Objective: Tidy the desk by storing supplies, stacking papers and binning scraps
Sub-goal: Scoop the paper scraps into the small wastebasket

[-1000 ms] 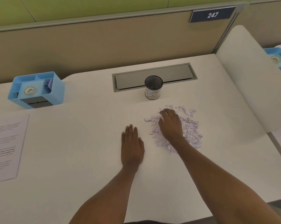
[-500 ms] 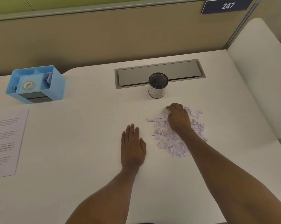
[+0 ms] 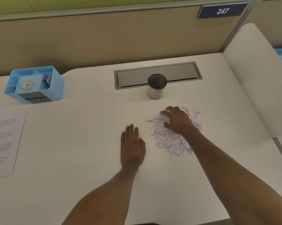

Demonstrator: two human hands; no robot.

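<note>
raking looks like the step in hand: the right hand (image 3: pixel 177 120) lies on top of the paper scraps (image 3: pixel 169 142), a loose heap of small torn bits right of centre in the frame. its fingers are spread and bent like a claw, with the tips at the far edge of the pile; whether any scraps are caught under the palm i cannot tell. the left hand (image 3: pixel 133 145) lies flat, palm down, fingers straight and together, on the surface (image 3: pixel 72 159) just left of the pile, holding nothing. just beyond the scraps, toward the top of the frame, stands a black mesh cup (image 3: pixel 157 86), likely the bin, in front of a grey hatch (image 3: pixel 177 73). a blue organiser (image 3: pixel 34 85) sits at upper left and a printed sheet (image 3: pixel 5 143) lies at the left edge.

the scraps should be feather-light, limp and quick to scatter, so a pinch takes few. better, i judge, to sweep from the outer edges inward, bunch them tight, then scoop from below, the left hand serving as a wall. the cup's mouth is narrow, so small handfuls suit it.
</note>
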